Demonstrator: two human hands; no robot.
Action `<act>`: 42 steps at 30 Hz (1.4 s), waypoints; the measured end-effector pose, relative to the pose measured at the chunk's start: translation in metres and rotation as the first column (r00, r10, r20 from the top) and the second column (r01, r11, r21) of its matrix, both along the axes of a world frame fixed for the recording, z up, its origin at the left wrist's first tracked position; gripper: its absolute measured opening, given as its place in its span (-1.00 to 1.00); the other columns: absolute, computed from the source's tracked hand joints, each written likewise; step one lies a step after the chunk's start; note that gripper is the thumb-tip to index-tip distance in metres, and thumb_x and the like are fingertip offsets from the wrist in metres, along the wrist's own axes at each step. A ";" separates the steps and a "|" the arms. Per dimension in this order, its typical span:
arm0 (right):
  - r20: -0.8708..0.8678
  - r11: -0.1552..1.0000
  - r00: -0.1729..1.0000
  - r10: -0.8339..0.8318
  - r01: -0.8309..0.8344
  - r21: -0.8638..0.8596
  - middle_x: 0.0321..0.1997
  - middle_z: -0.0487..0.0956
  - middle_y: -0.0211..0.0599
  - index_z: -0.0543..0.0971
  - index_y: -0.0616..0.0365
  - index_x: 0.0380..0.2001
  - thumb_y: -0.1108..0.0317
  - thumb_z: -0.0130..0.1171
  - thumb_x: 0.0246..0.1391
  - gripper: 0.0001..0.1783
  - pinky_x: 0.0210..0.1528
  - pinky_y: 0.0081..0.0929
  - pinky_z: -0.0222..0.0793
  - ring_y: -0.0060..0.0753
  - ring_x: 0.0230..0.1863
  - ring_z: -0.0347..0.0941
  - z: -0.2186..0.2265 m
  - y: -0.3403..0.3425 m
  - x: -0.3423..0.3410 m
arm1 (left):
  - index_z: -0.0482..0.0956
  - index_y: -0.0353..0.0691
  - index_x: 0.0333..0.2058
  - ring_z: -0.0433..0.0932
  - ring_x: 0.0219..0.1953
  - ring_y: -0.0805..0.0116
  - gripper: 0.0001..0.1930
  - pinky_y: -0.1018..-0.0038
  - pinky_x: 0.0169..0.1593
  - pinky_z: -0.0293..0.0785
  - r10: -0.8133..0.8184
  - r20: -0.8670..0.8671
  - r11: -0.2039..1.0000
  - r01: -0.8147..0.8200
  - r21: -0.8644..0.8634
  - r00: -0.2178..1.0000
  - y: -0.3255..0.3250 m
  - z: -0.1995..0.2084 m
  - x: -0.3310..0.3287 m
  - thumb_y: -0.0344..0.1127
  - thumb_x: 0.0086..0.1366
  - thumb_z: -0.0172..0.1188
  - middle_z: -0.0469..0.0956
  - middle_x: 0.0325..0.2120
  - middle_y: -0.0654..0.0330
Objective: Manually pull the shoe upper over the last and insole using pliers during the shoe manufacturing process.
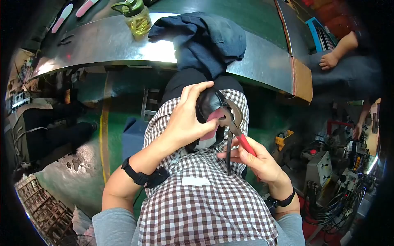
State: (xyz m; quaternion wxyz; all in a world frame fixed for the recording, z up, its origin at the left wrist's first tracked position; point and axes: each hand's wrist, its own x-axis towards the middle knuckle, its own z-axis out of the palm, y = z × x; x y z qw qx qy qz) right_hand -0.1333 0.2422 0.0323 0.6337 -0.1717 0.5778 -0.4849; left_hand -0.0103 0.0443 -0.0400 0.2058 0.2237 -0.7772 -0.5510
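Note:
A black leather shoe (208,103), with pink and pale grey showing on its near side, rests over my lap on a checked apron (205,205). Wrapped around its left side is my left hand (182,119), fingers over the far end and thumb pressed on the pink part. Red-handled pincers (234,118) are gripped in my right hand (258,159), to the right of the shoe. The wide metal jaws are at the shoe's right edge; whether they pinch it I cannot tell. A dark narrow bar hangs below the jaws beside my fingers.
Ahead runs a metal-edged bench (98,51) bearing a dark blue garment (213,37) and a green-lidded bottle (137,20). A seated person's arm (342,47) shows at far right. Machinery with cables (324,176) stands at right; a wire basket (39,205) is at lower left.

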 end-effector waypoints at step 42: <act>-0.542 0.969 0.824 -0.166 0.034 -0.245 -0.27 0.53 -0.25 0.53 0.37 -0.30 0.03 0.53 -0.19 -0.38 -0.24 -0.48 0.46 -0.40 -0.26 0.51 -0.076 0.042 -0.008 | -0.10 0.03 0.45 0.34 0.26 -0.28 0.34 -0.06 0.30 0.30 -0.208 -0.504 0.976 0.146 -0.159 0.839 0.035 -0.033 0.092 -0.33 -0.26 0.66 0.22 0.27 -0.25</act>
